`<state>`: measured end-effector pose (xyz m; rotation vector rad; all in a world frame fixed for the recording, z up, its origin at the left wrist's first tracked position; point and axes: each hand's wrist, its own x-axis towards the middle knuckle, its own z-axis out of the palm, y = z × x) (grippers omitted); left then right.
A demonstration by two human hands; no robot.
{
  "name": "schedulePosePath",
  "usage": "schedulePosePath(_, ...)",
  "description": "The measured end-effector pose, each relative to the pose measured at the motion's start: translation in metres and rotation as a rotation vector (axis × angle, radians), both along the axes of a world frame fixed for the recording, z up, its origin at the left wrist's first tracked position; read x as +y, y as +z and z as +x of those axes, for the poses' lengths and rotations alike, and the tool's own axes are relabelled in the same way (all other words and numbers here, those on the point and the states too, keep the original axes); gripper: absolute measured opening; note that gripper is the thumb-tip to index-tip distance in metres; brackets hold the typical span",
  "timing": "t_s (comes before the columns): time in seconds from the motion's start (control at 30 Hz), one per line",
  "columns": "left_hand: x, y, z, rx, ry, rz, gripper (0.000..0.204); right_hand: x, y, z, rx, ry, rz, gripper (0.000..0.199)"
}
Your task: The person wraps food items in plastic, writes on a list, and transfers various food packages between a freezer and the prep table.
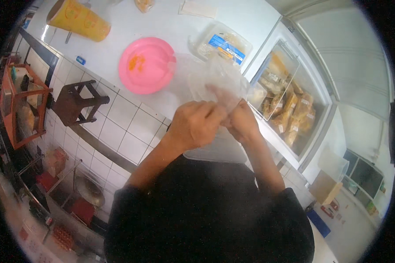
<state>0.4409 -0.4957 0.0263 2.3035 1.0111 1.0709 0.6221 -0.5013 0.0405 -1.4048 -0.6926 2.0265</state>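
Note:
A thin clear plastic bag is gathered between my hands, its crumpled body spreading away from me. My left hand is closed, knuckles up, gripping the bag's near end. Right beside it, my right hand pinches the same end; the fingertips of both hands nearly meet. Something reddish shows blurred through the plastic, and I cannot tell what it is. To the left lies a round pink plastic plate with a small orange-yellow smear of food on it. Beyond the bag stands a clear lidded tub with a blue label.
On the right, an open chest freezer holds several wrapped packs of food. A yellow patterned cup-shaped container lies at the table's far left. A dark stool stands on the white tiled floor. A translucent container sits close to my body.

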Motion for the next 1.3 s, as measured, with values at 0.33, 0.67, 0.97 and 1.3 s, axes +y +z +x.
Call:
schedulePosePath(0.33,-0.024,0.005,0.021,0.024,-0.277,-0.067,0.012,0.001,-0.010,0.002,0.548,-0.356,-0.068,0.071)
schedulePosePath(0.67,-0.037,0.003,0.039,-0.052,-0.408,-0.191,0.027,-0.020,-0.031,0.036,0.293,-0.465,0.163,0.079)
schedulePosePath(0.97,-0.043,0.006,0.045,-0.186,-0.566,-0.342,0.020,-0.012,-0.002,0.014,0.305,-0.019,0.340,0.107)
schedulePosePath(1.3,-0.010,-0.033,-0.020,-0.141,0.143,-0.664,0.016,0.009,-0.034,0.024,-1.204,0.830,0.808,0.059)
